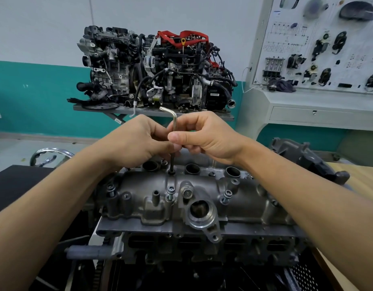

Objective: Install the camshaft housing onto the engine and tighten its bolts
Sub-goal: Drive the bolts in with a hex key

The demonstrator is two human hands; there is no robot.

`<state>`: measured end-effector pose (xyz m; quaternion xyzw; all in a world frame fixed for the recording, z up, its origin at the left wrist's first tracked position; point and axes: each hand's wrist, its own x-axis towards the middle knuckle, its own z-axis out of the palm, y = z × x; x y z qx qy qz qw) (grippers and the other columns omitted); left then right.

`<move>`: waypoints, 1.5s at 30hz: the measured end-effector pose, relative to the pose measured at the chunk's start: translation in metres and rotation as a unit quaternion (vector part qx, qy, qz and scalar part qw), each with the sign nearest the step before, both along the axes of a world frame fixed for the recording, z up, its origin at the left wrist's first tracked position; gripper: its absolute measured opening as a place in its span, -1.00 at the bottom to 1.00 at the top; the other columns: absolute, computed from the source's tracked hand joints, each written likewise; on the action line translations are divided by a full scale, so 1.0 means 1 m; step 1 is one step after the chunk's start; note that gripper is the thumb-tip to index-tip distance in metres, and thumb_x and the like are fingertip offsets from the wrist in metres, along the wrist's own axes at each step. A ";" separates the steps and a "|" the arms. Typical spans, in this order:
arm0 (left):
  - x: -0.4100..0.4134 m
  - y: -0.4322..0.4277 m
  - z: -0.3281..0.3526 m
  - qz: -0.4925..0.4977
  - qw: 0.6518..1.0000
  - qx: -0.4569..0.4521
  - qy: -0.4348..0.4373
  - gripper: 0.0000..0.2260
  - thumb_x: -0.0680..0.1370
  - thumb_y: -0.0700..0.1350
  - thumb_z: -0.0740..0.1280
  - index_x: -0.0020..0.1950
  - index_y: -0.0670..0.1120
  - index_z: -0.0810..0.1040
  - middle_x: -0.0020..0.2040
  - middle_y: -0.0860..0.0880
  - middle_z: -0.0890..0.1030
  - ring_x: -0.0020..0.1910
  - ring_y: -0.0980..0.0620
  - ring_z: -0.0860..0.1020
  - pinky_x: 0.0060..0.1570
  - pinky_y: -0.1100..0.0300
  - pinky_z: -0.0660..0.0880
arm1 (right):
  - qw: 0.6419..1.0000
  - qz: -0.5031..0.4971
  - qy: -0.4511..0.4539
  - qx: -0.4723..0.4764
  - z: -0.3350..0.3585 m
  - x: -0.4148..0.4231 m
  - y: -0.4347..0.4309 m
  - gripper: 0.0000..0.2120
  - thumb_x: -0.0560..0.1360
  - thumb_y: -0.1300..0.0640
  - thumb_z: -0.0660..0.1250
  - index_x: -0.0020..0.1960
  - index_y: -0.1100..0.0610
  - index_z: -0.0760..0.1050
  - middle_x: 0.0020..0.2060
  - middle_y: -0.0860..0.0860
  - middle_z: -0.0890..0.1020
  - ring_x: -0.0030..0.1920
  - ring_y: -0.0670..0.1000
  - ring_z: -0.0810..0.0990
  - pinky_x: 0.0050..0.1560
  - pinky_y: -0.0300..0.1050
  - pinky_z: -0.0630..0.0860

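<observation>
The grey camshaft housing [202, 192] lies on top of the engine [202, 253] in front of me. An L-shaped hex key [174, 120] stands upright, its dark lower end set in a bolt [171, 172] at the housing's far middle. My left hand [137, 141] and my right hand [204, 136] both pinch the key's shaft, fingers curled around it, short arm pointing left at the top. Three bolts stick up along the housing's near side: left bolt [111, 189], middle bolt [170, 191], right bolt [227, 195].
A dark engine cover [307, 162] lies on the wooden bench at right. Two complete engines [156, 70] stand on a stand behind. A white training board [319, 43] with car parts fills the back right. A black surface [24, 185] is at left.
</observation>
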<state>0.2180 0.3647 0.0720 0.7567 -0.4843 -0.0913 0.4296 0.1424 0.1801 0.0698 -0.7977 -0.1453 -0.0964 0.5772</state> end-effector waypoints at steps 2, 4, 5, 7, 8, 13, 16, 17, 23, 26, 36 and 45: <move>-0.001 0.001 0.001 -0.013 1.000 0.013 0.006 -0.79 0.43 0.15 0.45 -0.09 0.06 0.77 -0.10 -0.14 0.74 -0.10 -0.07 0.65 0.14 -0.16 0.58 | 1.000 0.014 0.008 0.014 -0.001 -0.001 -0.004 -0.87 0.48 0.21 0.44 -0.03 0.03 0.71 -0.22 0.19 0.54 -0.31 0.00 0.34 -0.42 -0.29 0.27; -0.002 0.000 0.002 -0.023 1.000 0.017 0.011 -0.70 0.39 0.22 0.43 -0.06 0.06 0.76 -0.01 -0.24 0.72 0.03 -0.31 0.64 0.22 -0.33 0.47 | 1.000 -0.004 0.004 0.010 -0.001 0.000 -0.005 -0.88 0.48 0.18 0.45 -0.03 0.03 0.72 -0.26 0.14 0.53 -0.34 -0.08 0.37 -0.40 -0.30 0.30; -0.002 -0.001 0.002 -0.025 0.999 0.020 0.010 -0.70 0.39 0.22 0.43 -0.05 0.06 0.76 0.00 -0.25 0.71 0.04 -0.35 0.63 0.23 -0.35 0.46 | 1.000 -0.012 0.001 0.003 0.000 -0.001 -0.005 -0.89 0.46 0.15 0.47 -0.04 0.04 0.72 -0.30 0.07 0.55 -0.35 -0.10 0.39 -0.40 -0.30 0.32; 0.000 -0.001 0.001 -0.029 0.999 0.022 0.010 -0.75 0.42 0.18 0.43 -0.06 0.07 0.76 -0.04 -0.22 0.72 -0.05 -0.23 0.65 0.23 -0.30 0.49 | 1.000 -0.023 -0.001 -0.011 0.003 -0.002 -0.005 -0.83 0.43 0.10 0.47 -0.01 0.11 0.70 -0.34 -0.03 0.58 -0.34 -0.11 0.45 -0.38 -0.28 0.35; 0.000 -0.001 0.000 -0.029 0.999 0.021 0.008 -0.79 0.45 0.14 0.43 -0.06 0.07 0.76 -0.08 -0.15 0.74 -0.07 -0.15 0.68 0.22 -0.25 0.52 | 0.999 -0.028 -0.008 -0.016 0.006 -0.003 -0.005 -0.79 0.44 0.09 0.46 0.03 0.15 0.67 -0.33 -0.06 0.60 -0.33 -0.11 0.47 -0.38 -0.27 0.36; 0.001 -0.003 -0.002 -0.031 0.999 0.014 0.007 -0.86 0.55 -0.03 0.42 -0.09 -0.05 0.75 -0.16 0.02 0.75 -0.10 0.01 0.71 0.06 0.10 0.61 | 0.955 -0.076 -0.169 -0.231 0.040 -0.009 -0.001 -0.67 0.53 0.19 0.35 0.29 0.09 0.56 -0.03 0.03 0.61 -0.21 -0.10 0.51 -0.18 -0.33 0.47; -0.002 -0.001 -0.001 -0.031 0.999 0.018 -0.031 -0.83 0.59 -0.06 0.40 -0.17 -0.03 0.73 -0.31 0.11 0.70 -0.36 0.24 0.57 -0.28 0.41 0.43 | 0.783 -0.072 -0.326 -0.525 0.046 -0.010 0.000 -0.67 0.59 0.08 0.26 0.32 0.12 0.56 0.18 0.06 0.60 0.06 0.03 0.58 0.03 -0.04 0.54; -0.002 -0.001 0.000 -0.026 0.998 0.024 -0.044 -0.83 0.59 -0.04 0.40 -0.16 -0.01 0.74 -0.27 0.10 0.72 -0.33 0.22 0.59 -0.26 0.38 0.44 | 0.726 -0.058 -0.359 -0.584 0.050 -0.009 -0.002 -0.66 0.61 0.07 0.24 0.33 0.15 0.55 0.23 0.09 0.59 0.13 0.09 0.58 0.04 0.05 0.55; -0.005 -0.001 0.001 -0.032 0.997 0.043 -0.050 -0.83 0.59 -0.02 0.39 -0.10 -0.01 0.74 -0.13 0.00 0.75 -0.04 -0.15 0.67 0.13 -0.16 0.54 | 0.588 0.046 -0.438 -0.679 0.086 0.007 -0.014 -0.62 0.66 0.03 0.18 0.30 0.26 0.54 0.24 0.17 0.60 0.06 0.22 0.57 0.07 0.08 0.53; -0.004 -0.001 0.002 -0.023 0.998 0.046 -0.046 -0.82 0.61 -0.03 0.37 -0.09 -0.04 0.73 -0.14 0.02 0.74 -0.05 -0.10 0.68 0.13 -0.14 0.54 | 0.579 0.077 -0.438 -0.683 0.093 0.016 -0.010 -0.60 0.66 -0.02 0.17 0.22 0.27 0.58 0.13 0.17 0.63 0.02 0.23 0.57 -0.05 0.12 0.57; -0.002 0.000 0.001 -0.035 0.996 0.045 -0.063 -0.82 0.62 -0.05 0.35 -0.10 -0.04 0.72 -0.13 0.04 0.74 -0.08 -0.03 0.68 0.08 -0.04 0.55 | 0.572 0.123 -0.449 -0.676 0.093 0.025 0.003 -0.44 0.66 -0.11 -0.03 0.17 0.28 0.57 0.09 0.19 0.62 -0.04 0.23 0.52 -0.12 0.15 0.54; -0.003 -0.002 0.000 -0.019 0.996 0.048 -0.073 -0.82 0.62 -0.04 0.35 -0.11 -0.02 0.71 -0.15 0.09 0.74 -0.11 0.05 0.69 0.07 -0.03 0.58 | 0.597 0.123 -0.451 -0.652 0.096 0.024 0.005 -0.49 0.64 -0.10 0.09 -0.04 0.29 0.60 -0.29 0.10 0.54 -0.25 0.15 0.44 -0.27 0.03 0.46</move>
